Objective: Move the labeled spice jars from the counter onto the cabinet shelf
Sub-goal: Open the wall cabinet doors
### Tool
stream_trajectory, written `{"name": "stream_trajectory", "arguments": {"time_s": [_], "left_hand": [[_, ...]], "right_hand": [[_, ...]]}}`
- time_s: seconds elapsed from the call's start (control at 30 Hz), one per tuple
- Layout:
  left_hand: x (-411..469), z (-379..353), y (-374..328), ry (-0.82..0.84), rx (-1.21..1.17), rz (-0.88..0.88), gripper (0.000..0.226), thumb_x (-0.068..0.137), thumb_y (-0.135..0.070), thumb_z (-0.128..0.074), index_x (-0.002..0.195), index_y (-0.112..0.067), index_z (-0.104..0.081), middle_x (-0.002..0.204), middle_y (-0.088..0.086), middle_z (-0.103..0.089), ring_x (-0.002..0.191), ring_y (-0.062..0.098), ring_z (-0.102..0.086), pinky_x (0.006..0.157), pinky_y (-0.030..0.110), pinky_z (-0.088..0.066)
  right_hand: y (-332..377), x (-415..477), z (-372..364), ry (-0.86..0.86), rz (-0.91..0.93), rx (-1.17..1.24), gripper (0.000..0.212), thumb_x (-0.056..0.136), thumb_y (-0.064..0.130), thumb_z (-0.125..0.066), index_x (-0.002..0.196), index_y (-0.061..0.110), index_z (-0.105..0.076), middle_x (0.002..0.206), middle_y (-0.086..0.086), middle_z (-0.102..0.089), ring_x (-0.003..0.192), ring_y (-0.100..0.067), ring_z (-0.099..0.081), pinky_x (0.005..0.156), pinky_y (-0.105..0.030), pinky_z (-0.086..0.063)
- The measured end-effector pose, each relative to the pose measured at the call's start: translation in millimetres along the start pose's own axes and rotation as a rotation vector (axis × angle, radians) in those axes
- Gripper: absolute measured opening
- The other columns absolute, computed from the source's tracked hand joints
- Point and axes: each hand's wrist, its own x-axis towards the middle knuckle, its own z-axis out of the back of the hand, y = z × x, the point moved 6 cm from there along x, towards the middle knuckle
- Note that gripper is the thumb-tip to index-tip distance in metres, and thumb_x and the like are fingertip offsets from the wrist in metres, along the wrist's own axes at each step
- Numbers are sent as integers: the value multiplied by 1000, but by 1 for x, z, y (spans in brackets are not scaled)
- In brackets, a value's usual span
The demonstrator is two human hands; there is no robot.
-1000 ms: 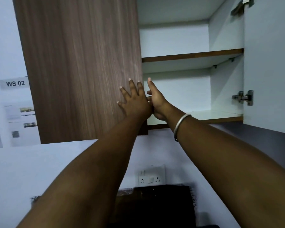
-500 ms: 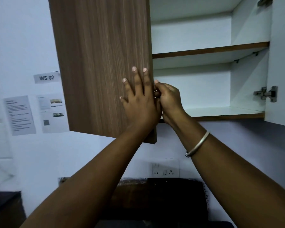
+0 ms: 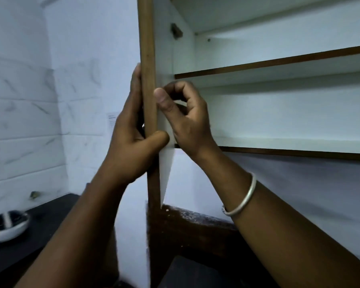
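The wall cabinet's left door [image 3: 147, 59] stands swung out, edge-on to me, brown outside and white inside. My left hand [image 3: 131, 138] grips that door edge, fingers on the outer face and thumb wrapped onto the inner face. My right hand [image 3: 185, 117] is beside it on the inner side, fingers curled, thumb pressing the door's inner edge. The cabinet's lower shelf [image 3: 279, 142] and upper shelf [image 3: 279, 65] are white with brown front edges and hold nothing. No spice jars are in view.
A dark counter [image 3: 35, 242] runs at lower left with a white and dark bowl [image 3: 7, 227] on it. A white marbled tiled wall [image 3: 25, 121] is behind. A dark object [image 3: 195, 235] sits below the cabinet, against the wall.
The left door has swung from closed to open, now edge-on. My left hand went from flat on the door face to gripping its edge. The view shifted left and closer.
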Motion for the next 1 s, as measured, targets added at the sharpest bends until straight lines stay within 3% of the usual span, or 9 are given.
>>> {"name": "stream_trajectory", "arguments": {"time_s": [0.1,0.2,0.43,0.53,0.7,0.8,0.87,1.0], "left_hand": [[-2,48,19,-2,-1,74,100,77,12,-56,162,-12,-9,164,0,-34,143,9,-45,110,42,-49],[-6,82,33,-51,-25,142,95,80,15,-57,161,-16,-18,158,7,-42,140,22,-50,107,56,-50],[-13,142,73,-196,-75,303,86,87,22,-42,160,-18,-23,152,14,-48,131,31,-58,97,49,-57],[-14,154,85,-219,-105,359,87,86,20,-39,159,-23,-25,150,11,-50,125,30,-62,87,43,-59],[-16,175,105,-294,-74,395,90,71,12,-39,154,-22,-37,145,8,-57,122,28,-63,82,38,-57],[-20,183,110,-341,11,361,85,74,16,-38,152,-17,-38,139,7,-61,119,21,-65,84,34,-56],[-23,185,101,-387,185,249,83,77,13,-43,156,-11,-31,146,16,-53,126,25,-60,89,32,-55],[-23,162,64,-402,564,-91,78,74,2,-56,149,8,-36,158,32,-30,150,41,-30,118,50,-36]], "right_hand": [[-4,1,-50,-8,105,-146,53,88,54,-58,123,14,-59,121,1,-58,117,-18,-55,101,-40,-49],[-8,0,-94,-67,183,-231,59,91,54,-55,129,10,-58,124,-4,-56,119,-23,-53,103,-45,-46],[-29,2,-164,-95,144,-360,64,91,64,-49,135,19,-58,130,-8,-50,122,-26,-51,101,-27,-34],[-34,1,-179,-130,143,-370,61,92,62,-51,135,20,-59,132,-10,-51,122,-28,-49,96,-29,-36],[-48,-2,-196,-75,178,-399,53,95,52,-55,138,21,-60,137,-11,-52,128,-29,-49,102,-41,-45],[-55,-7,-200,15,209,-398,53,95,49,-57,139,20,-61,143,-13,-51,134,-31,-46,105,-44,-46],[-57,-11,-198,51,221,-384,53,95,47,-57,139,18,-61,146,-14,-51,136,-31,-45,107,-44,-46],[-47,-16,-182,64,257,-279,51,98,37,-58,138,6,-60,141,-15,-58,133,-30,-52,108,-45,-47]]}}
